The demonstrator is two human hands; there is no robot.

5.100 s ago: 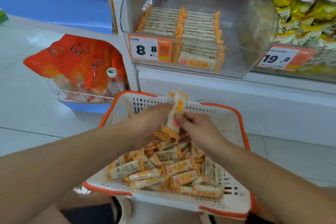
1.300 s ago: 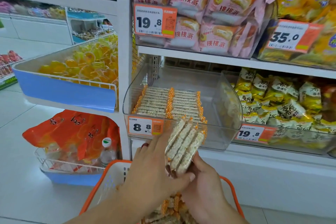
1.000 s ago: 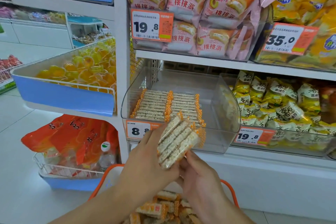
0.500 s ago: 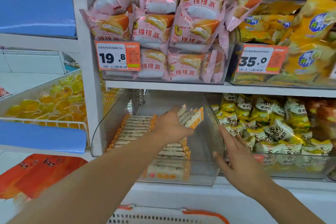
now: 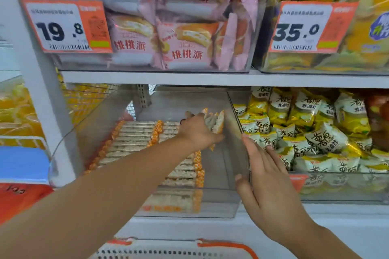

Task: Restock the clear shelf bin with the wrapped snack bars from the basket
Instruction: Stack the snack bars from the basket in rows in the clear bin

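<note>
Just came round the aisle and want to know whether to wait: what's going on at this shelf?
A person is restocking. Their left hand holds a small bundle of wrapped snack bars inside the clear shelf bin, toward its back right, beside two neat rows of bars already laid there. Their right hand grips the bin's right wall, thumb inside and fingers outside. The basket sits below, only its rim in view. The bundle is not yet set down.
</note>
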